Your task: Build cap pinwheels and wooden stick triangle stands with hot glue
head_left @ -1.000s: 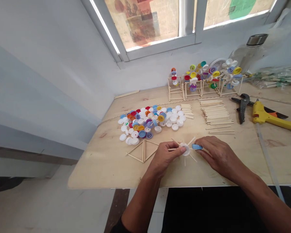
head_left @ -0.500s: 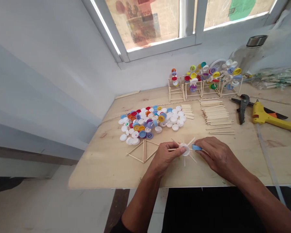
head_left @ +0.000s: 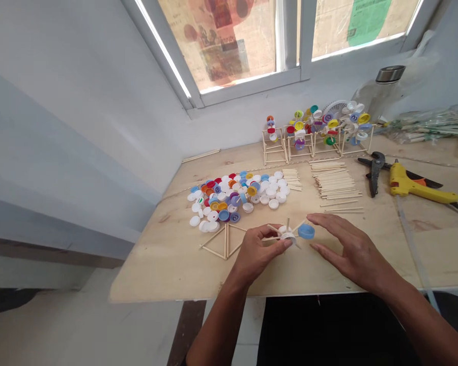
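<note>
Between the thumb and fingers of my left hand (head_left: 260,248) is a small wheel (head_left: 289,237), a white bottle-cap hub with thin wooden sticks standing out around it. A blue bottle cap (head_left: 306,232) sits at the end of one of its sticks, on the right side. My right hand (head_left: 343,249) is just right of that blue cap, thumb and fingers apart, holding nothing. Left of my left hand a flat frame of glued sticks (head_left: 226,241) lies on the wooden table (head_left: 156,269), partly hidden by the hand.
A heap of coloured bottle caps (head_left: 248,207) lies behind my left hand. Cut sticks (head_left: 336,183) are piled behind my right. Finished cap wheels on stick stands (head_left: 299,145) line the wall. Black cutters (head_left: 374,174) and a yellow glue gun (head_left: 420,188) lie at the right.
My right hand has let go of the blue cap and drawn back a little with its fingers spread. The wheel has tilted in my left hand, and the cap stays on its stick.
</note>
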The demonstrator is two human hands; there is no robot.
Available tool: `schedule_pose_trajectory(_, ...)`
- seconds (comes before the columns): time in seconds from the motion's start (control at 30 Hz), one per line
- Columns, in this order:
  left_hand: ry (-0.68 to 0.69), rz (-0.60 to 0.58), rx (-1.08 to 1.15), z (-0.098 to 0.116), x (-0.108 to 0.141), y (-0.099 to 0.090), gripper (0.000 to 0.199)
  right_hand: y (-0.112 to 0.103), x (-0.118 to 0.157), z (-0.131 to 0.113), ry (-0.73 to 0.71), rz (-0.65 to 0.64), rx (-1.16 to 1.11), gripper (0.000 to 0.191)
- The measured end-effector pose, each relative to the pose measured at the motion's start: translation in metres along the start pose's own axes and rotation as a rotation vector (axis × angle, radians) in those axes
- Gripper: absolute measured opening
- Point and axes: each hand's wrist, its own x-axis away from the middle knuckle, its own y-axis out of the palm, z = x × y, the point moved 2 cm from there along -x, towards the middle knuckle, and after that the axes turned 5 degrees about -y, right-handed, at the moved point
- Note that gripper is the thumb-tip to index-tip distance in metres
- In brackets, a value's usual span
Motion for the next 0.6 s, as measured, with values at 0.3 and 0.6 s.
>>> schedule_pose_trajectory(0.3,0.158,0.002,-0.227,0.009,0.007,0.003,0.028,-0.001,-0.008,-0.006,0.121,-0.004,-0.155,0.030)
schedule_pose_trajectory(0.6,0.117,-0.058,-0.238,0.017,0.006,-0.004,0.040,0.003,-0.014,-0.004,0.152,-0.073,-0.349,0.017)
